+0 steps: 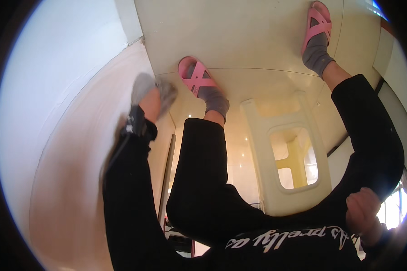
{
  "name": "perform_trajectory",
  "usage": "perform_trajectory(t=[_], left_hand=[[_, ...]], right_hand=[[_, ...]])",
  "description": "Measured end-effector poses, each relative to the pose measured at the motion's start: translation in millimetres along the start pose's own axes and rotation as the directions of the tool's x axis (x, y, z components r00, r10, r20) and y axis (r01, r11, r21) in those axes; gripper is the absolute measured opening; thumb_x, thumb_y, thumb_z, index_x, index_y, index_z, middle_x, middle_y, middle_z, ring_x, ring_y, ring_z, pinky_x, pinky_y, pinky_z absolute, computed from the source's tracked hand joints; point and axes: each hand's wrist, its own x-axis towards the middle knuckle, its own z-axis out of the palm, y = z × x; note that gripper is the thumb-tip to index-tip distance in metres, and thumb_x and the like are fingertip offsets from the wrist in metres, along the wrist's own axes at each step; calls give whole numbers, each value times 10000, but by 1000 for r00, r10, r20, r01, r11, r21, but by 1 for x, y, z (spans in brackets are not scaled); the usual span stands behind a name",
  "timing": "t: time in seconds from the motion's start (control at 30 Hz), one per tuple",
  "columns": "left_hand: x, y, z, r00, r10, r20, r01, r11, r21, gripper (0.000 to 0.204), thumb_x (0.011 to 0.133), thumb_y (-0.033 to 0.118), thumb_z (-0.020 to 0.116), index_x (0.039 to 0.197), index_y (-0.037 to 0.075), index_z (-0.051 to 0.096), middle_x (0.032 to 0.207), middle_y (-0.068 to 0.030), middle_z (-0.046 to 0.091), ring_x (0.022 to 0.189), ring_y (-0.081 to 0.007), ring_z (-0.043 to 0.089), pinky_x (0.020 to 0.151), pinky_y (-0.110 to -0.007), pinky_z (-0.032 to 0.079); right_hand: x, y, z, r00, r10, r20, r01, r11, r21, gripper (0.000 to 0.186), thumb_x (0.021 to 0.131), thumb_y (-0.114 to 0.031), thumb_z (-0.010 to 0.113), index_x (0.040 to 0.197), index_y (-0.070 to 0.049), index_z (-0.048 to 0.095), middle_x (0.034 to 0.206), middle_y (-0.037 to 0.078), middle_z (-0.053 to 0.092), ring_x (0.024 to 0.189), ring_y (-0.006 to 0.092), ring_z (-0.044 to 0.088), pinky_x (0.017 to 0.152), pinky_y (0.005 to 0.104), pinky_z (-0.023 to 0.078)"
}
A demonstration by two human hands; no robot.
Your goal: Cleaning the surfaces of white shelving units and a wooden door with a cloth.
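Head view: left hand (151, 106) appears to grip a blurred grey cloth (142, 86) by the wall (72, 180), best pressed flat; right hand (363, 207) curls closed.

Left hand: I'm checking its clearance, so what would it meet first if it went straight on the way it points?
Past what looks like a grey cloth against it, the left hand would probably meet the pale floor first, though blur makes depth unclear.
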Motion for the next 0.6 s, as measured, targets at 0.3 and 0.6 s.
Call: perform_trajectory(t=[0.3, 0.6], left_hand=[[8, 6, -46, 997, -28, -66, 34, 996, 87, 283, 926, 189, 432, 1083, 53, 625, 1120, -217, 603, 1096, -293, 564, 972, -390, 431], [22, 142, 36, 991, 116, -71, -125, 983, -138, 280, 922, 174, 429, 1068, 42, 628, 1083, -217, 614, 1059, -305, 578, 960, -388, 436]], right_hand=[[-4, -7, 6, 998, 16, -66, -17, 1000, -17, 169, 738, 6, 533, 892, 0, 602, 841, 134, 613, 763, 257, 593, 717, 422, 548], [-8, -8, -1, 998, -19, -66, 22, 999, 41, 169, 736, -2, 543, 887, 10, 619, 858, 143, 618, 771, 269, 596, 718, 415, 549]])
